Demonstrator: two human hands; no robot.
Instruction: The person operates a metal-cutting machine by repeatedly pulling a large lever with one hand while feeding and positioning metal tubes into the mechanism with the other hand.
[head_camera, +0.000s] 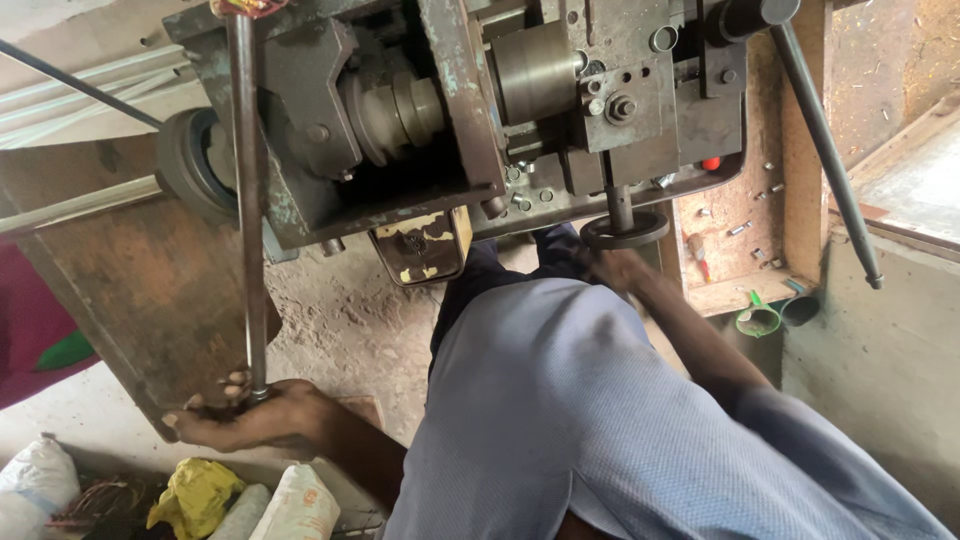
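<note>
Left hand (250, 418) holds long rod (246, 200); right hand (612, 268) grips handwheel (625, 232).

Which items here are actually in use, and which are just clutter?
In use: long metal rod gripped by left hand; handwheel under right hand; the machine.

Lying about: yellow bag, white sacks, green funnel, loose screws.

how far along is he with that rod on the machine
Done: the long metal rod already runs up into the machine. In hand: the left hand grips the rod's lower end, and the right hand is at the small handwheel. What is left cannot be told from this view.
</note>
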